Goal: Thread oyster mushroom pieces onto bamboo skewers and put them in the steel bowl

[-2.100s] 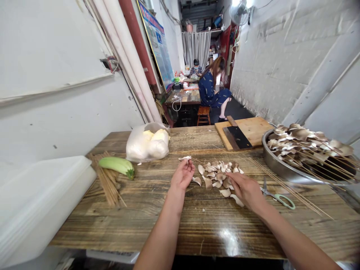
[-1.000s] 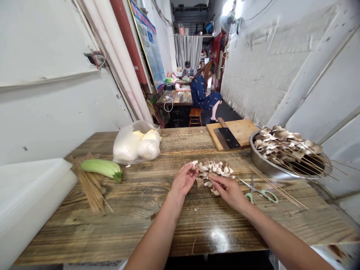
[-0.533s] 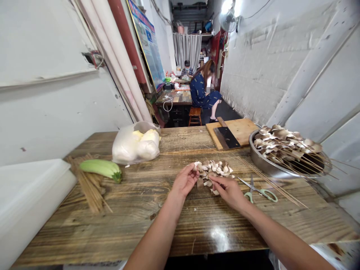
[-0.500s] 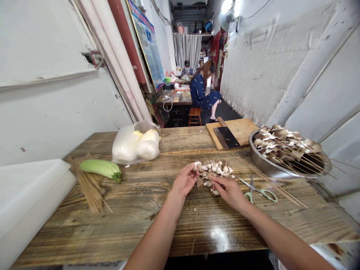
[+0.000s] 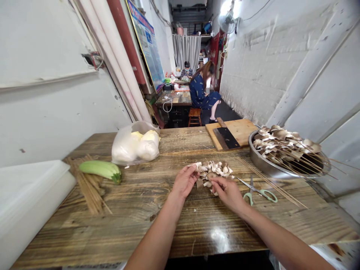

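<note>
On the wooden table a small heap of torn oyster mushrooms (image 5: 218, 168) lies between and just beyond my hands. My left hand (image 5: 184, 182) is at the heap's left side, palm turned up and inward, with a pale mushroom piece between thumb and fingers. My right hand (image 5: 229, 192) is closed in a pinch at the near right of the heap. A thin bamboo skewer seems to run under that hand, its end faintly showing below the forearm; most of it is hidden. Green-handled scissors (image 5: 264, 192) lie open just right of my right hand.
Loose skewers (image 5: 272, 183) lie beside a metal basin (image 5: 260, 165) of skewered mushrooms. Behind are a chopping board (image 5: 244, 129) and cleaver (image 5: 228, 138). Leftward are a plastic bag (image 5: 123, 144), a green gourd (image 5: 98, 169), a skewer bundle (image 5: 90, 191) and white container (image 5: 36, 198). Two people sit beyond.
Both hands stay nearly in place over the mushrooms. A thin stick end now shows faintly beneath my right forearm. The view has shifted very slightly.
</note>
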### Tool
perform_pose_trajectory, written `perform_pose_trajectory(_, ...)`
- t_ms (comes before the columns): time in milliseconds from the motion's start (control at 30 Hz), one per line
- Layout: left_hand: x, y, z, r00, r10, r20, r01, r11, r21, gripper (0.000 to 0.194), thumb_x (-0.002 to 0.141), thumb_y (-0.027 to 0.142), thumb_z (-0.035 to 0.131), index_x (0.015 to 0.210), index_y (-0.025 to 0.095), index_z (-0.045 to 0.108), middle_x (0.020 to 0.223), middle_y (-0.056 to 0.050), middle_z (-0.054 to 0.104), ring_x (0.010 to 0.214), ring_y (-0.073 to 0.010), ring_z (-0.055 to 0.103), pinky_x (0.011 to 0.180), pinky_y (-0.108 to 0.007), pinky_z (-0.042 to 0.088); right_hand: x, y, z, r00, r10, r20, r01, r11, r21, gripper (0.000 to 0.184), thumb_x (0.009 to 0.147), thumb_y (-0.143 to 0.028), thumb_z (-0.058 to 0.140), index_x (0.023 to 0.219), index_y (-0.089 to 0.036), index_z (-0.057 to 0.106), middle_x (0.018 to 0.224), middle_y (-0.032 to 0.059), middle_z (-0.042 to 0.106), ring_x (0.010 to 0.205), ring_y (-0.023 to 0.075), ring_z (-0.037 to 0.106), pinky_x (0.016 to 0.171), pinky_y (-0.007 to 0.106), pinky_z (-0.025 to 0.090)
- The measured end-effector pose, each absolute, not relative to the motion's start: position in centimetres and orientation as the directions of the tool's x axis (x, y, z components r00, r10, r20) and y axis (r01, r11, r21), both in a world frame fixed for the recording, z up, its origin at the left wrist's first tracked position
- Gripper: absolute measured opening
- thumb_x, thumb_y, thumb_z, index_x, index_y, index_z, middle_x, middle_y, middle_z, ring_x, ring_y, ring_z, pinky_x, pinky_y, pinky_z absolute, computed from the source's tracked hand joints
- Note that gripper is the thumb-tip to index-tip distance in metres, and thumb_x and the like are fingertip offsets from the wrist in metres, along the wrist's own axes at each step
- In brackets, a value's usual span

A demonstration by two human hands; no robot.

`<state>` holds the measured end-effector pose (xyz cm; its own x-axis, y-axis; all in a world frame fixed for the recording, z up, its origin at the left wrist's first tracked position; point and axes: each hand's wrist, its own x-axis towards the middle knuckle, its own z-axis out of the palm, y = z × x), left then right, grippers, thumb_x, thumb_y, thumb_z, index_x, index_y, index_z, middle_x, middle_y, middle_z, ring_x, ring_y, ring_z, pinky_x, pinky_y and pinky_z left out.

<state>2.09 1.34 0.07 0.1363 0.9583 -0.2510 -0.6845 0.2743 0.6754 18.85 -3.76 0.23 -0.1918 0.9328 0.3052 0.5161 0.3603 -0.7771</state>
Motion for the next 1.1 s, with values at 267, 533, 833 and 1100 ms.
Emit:
perform_pose_trajectory(267, 2.3, 1.0, 0.6, 0.149, 0.957, -0.248, -0.653, 0.283, 0.703, 0.021, 0.061, 0.018, 0.074, 0.077, 0.012, 0.064, 0.074, -0.003, 0.065, 0.064, -0.0082, 0.057, 0.06, -0.02, 0.046, 18.6, -4.0, -0.1, -0.163, 0.938, 0.305, 0.485, 0.345, -0.804, 0.022, 0.088, -0.032, 0.043, 0.086, -0.02, 0.063, 0.058, -0.0006, 0.062, 0.054, 0.0133, 0.057, 0.057, 0.022, 0.044)
perform_pose_trajectory(533, 3.9, -0.3, 0.6, 0.279, 0.93, -0.238, -0.538, 0.357, 0.764, 0.021, 0.06, 0.02, 0.075, 0.075, 0.01, 0.065, 0.069, -0.002, 0.063, 0.06, -0.0074, 0.054, 0.058, -0.02, 0.042, 18.5, -3.5, 0.3, -0.102, 0.958, 0.268, 0.412, 0.286, -0.865, 0.029, 0.087, -0.037, 0.045, 0.072, -0.018, 0.06, 0.058, -0.0005, 0.061, 0.051, 0.0104, 0.055, 0.053, 0.02, 0.044)
perform_pose_trajectory(833, 3.3, 0.4, 0.8, 0.08, 0.95, -0.301, -0.634, 0.282, 0.72, 0.025, 0.056, 0.02, 0.076, 0.077, 0.012, 0.065, 0.073, -0.002, 0.065, 0.062, -0.0078, 0.055, 0.059, -0.019, 0.041, 18.8, -2.8, -0.2, -0.133, 0.98, 0.151, 0.262, 0.181, -0.948, 0.029, 0.084, -0.041, 0.05, 0.088, -0.015, 0.063, 0.056, -0.001, 0.058, 0.035, 0.0047, 0.04, 0.033, 0.016, 0.03)
perform_pose_trajectory(1100, 3.8, -0.1, 0.8, 0.168, 0.948, -0.269, -0.579, 0.315, 0.752, 0.024, 0.057, 0.022, 0.076, 0.075, 0.011, 0.065, 0.069, -0.001, 0.063, 0.06, -0.0072, 0.054, 0.059, -0.02, 0.041, 18.8, -2.8, -0.4, -0.15, 0.977, 0.153, 0.301, 0.193, -0.934, 0.029, 0.086, -0.04, 0.047, 0.092, -0.017, 0.063, 0.051, -0.0038, 0.052, 0.036, 0.0058, 0.04, 0.035, 0.017, 0.03)
